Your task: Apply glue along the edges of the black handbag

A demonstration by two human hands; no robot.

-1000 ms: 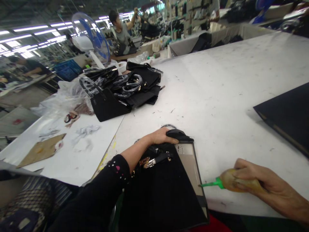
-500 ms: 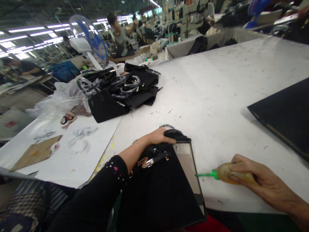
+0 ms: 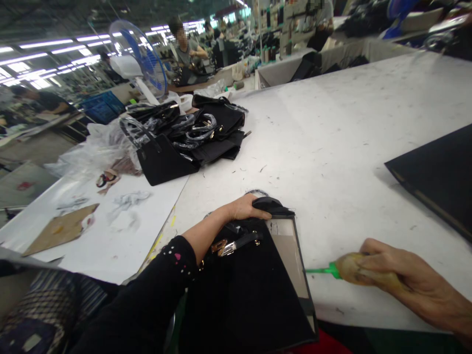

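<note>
A black handbag point(image 3: 243, 290) lies at the table's near edge, its side turned up so that a beige inner panel point(image 3: 289, 255) shows along the right. My left hand point(image 3: 247, 207) is closed on a folded black flap at the bag's far end. Metal fittings and a short strap sit just below that wrist. My right hand point(image 3: 387, 268) is wrapped round a yellowish squeeze bottle point(image 3: 352, 268) with a green nozzle. The nozzle's thin tip points left, at the panel's right edge; whether it touches there I cannot tell.
Several black handbags point(image 3: 191, 132) with plastic-wrapped handles are heaped at the far left of the white table point(image 3: 332, 142). A large black sheet point(image 3: 438, 177) lies at the right. Brown card point(image 3: 61, 228) rests at the left, and a blue fan point(image 3: 142, 59) stands behind. People work farther back.
The view has shifted slightly. My right hand and the bottle sit a little lower and farther right, the nozzle tip still near the panel's edge. My left hand keeps its hold on the flap.
</note>
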